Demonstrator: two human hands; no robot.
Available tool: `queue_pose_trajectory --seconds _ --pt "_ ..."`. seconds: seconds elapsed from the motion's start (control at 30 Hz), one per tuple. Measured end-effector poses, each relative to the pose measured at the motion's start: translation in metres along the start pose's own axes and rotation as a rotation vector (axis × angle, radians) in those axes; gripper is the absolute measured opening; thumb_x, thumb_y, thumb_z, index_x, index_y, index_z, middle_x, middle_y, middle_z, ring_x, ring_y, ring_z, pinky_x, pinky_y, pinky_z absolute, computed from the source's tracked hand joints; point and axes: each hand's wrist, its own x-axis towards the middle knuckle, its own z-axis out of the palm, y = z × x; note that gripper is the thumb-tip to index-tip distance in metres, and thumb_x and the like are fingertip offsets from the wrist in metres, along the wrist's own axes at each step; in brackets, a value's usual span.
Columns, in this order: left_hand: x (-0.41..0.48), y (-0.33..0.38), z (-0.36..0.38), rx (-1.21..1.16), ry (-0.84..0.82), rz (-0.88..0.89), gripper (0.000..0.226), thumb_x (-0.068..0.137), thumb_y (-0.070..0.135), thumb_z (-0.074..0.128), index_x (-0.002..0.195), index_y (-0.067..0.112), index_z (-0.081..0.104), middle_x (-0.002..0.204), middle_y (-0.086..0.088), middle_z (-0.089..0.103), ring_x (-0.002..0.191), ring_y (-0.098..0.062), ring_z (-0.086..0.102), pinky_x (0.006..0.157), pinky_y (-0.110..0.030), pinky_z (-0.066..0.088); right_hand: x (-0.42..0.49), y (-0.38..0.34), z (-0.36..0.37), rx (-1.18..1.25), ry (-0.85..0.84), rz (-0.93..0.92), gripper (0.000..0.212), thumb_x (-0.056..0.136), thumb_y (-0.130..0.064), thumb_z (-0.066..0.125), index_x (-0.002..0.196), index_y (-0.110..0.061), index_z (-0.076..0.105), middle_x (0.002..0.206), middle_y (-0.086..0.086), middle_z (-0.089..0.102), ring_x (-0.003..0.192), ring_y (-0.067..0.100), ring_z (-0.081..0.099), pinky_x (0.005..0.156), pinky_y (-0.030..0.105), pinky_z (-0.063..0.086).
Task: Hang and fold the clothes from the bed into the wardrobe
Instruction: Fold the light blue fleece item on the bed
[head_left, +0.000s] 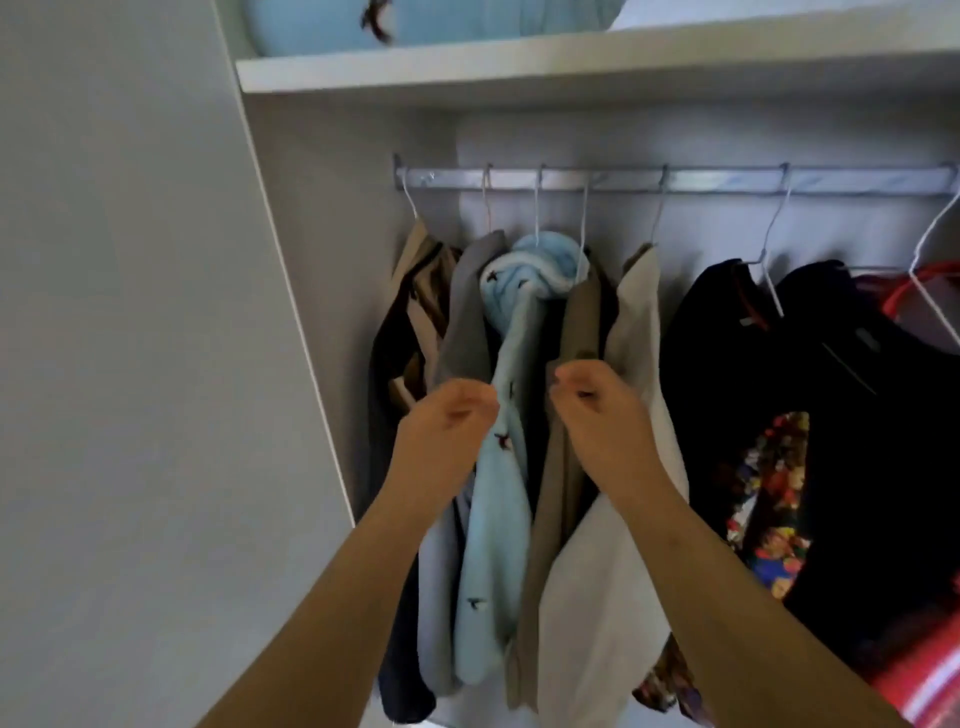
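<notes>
A light blue garment with small dark bird prints (498, 499) hangs from a wire hanger on the wardrobe rail (675, 179), bunched at the top. My left hand (447, 421) pinches its left edge at mid height. My right hand (597, 400) is closed on the edge of the khaki garment (579, 322) hanging just right of the blue one. A grey garment (470, 322) hangs to the left and a pale beige one (639, 322) to the right.
Black clothes (831, 389) with a colourful floral patch and red items hang at the right on white hangers. A shelf (519, 67) above the rail carries a folded light blue fabric (441, 23). The wardrobe's white side panel (156, 364) fills the left.
</notes>
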Motion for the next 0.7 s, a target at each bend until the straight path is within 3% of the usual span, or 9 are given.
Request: queue_pose_trajectory --seconds 0.07,0.13,0.23,0.3,0.47,0.6,0.7 --pt "-0.019 -0.021 0.013 0.019 -0.033 -0.127 0.019 0.089 0.016 0.057 0.082 0.032 0.063 0.080 0.008 0.064 0.073 -0.009 0.057 0.072 -0.023 0.047 -0.020 0.021 -0.003 -0.034 -0.055 0.094 0.019 0.092 -0.017 0.054 0.109 -0.017 0.060 0.093 -0.011 0.057 0.082 0.005 0.053 0.068 0.005 0.037" --pt "-0.036 -0.039 0.024 0.031 -0.071 -0.218 0.016 0.090 0.014 0.056 0.087 0.027 0.063 0.083 -0.002 0.064 0.076 -0.018 0.057 0.073 -0.031 0.048 -0.043 0.041 -0.008 -0.081 -0.094 0.169 0.019 0.092 -0.017 0.054 0.110 -0.016 0.060 0.095 -0.008 0.057 0.084 0.007 0.052 0.071 0.011 0.035" --pt "-0.057 -0.063 0.037 0.041 -0.152 -0.305 0.014 0.090 0.011 0.056 0.092 0.022 0.065 0.101 -0.011 0.065 0.096 -0.030 0.059 0.090 -0.042 0.048 -0.079 0.067 -0.013 -0.106 -0.088 0.296 0.015 0.091 -0.017 0.055 0.105 -0.017 0.061 0.096 -0.005 0.057 0.079 0.009 0.052 0.071 0.015 0.035" --pt "-0.070 -0.077 0.043 0.065 -0.224 -0.362 0.015 0.091 0.015 0.054 0.093 0.024 0.066 0.106 -0.009 0.064 0.100 -0.027 0.059 0.093 -0.041 0.048 -0.104 0.081 -0.013 -0.134 -0.079 0.396 0.012 0.091 -0.017 0.055 0.102 -0.019 0.059 0.098 -0.004 0.058 0.083 0.013 0.052 0.074 0.020 0.036" --pt "-0.092 -0.106 0.038 0.059 -0.395 -0.429 0.022 0.092 0.017 0.054 0.079 0.034 0.060 0.093 0.004 0.063 0.090 -0.013 0.059 0.074 -0.022 0.045 -0.164 0.098 0.003 -0.133 0.012 0.626 0.009 0.091 -0.016 0.053 0.097 -0.020 0.059 0.095 -0.006 0.057 0.087 0.014 0.054 0.075 0.023 0.039" --pt "-0.113 -0.126 0.031 0.117 -0.567 -0.473 0.020 0.090 0.022 0.054 0.077 0.036 0.060 0.096 0.003 0.065 0.092 -0.014 0.061 0.079 -0.026 0.046 -0.219 0.097 0.020 -0.154 0.094 0.803 0.011 0.091 -0.018 0.052 0.096 -0.019 0.061 0.088 -0.010 0.057 0.080 0.006 0.053 0.067 0.018 0.036" --pt "-0.140 -0.140 0.027 0.196 -0.741 -0.425 0.014 0.090 0.024 0.054 0.080 0.033 0.059 0.104 -0.003 0.068 0.099 -0.020 0.061 0.091 -0.035 0.048 -0.267 0.089 0.031 -0.164 0.166 0.920 0.011 0.091 -0.018 0.051 0.094 -0.018 0.061 0.087 -0.005 0.059 0.077 0.010 0.054 0.063 0.017 0.037"
